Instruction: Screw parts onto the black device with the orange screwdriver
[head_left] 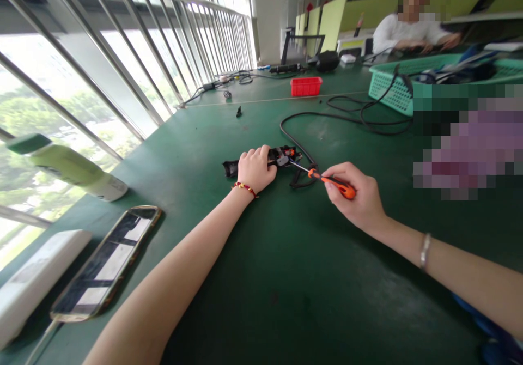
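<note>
My left hand (255, 168) is closed over a black handheld device (281, 157) that lies on the green table, its inner parts exposed at the right end. A bit of orange shows among those parts. In my right hand (359, 196) is a screwdriver (333, 184) with an orange and black handle. Its thin shaft points left, and the tip reaches the exposed parts; whether it sits in a screw is too small to tell. A black cable (300, 140) runs from near the device toward the back right.
A small red basket (305, 87) and a green basket (390, 90) stand farther back. At left are a bottle (73, 169), a phone (108, 264) and a white box-shaped object (38, 278). A small black part (239, 112) lies ahead. A person (408, 32) sits across.
</note>
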`<action>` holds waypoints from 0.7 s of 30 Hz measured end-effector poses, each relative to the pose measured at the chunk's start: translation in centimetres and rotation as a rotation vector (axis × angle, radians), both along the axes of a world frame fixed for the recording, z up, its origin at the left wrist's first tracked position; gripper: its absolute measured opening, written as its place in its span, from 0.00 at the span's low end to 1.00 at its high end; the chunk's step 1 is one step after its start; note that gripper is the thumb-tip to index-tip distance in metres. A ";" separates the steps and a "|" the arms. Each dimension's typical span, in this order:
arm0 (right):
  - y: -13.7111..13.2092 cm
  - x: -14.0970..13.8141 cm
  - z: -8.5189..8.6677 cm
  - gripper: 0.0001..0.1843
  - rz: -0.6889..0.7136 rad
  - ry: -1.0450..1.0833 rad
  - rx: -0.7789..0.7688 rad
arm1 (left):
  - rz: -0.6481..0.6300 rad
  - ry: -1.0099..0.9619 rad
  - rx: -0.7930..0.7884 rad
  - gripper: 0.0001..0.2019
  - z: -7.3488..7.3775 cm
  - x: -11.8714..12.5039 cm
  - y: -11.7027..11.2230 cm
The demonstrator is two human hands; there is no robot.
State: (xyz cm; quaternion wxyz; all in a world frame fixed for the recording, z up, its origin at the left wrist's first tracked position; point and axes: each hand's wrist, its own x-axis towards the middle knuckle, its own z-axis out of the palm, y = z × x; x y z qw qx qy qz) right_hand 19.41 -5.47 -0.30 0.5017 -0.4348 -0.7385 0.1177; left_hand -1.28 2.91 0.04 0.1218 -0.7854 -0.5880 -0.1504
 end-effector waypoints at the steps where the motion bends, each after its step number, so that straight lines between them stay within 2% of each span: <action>1: 0.0 0.0 0.0 0.05 0.005 -0.012 -0.018 | -0.002 -0.002 0.004 0.17 0.0 0.0 0.0; 11: -0.1 0.1 -0.1 0.04 0.012 -0.067 -0.015 | -0.012 -0.007 0.020 0.17 -0.2 0.0 0.2; 21: 0.0 0.1 -0.3 0.08 0.080 -0.143 -0.031 | -0.019 0.008 0.048 0.16 -0.3 -0.1 0.2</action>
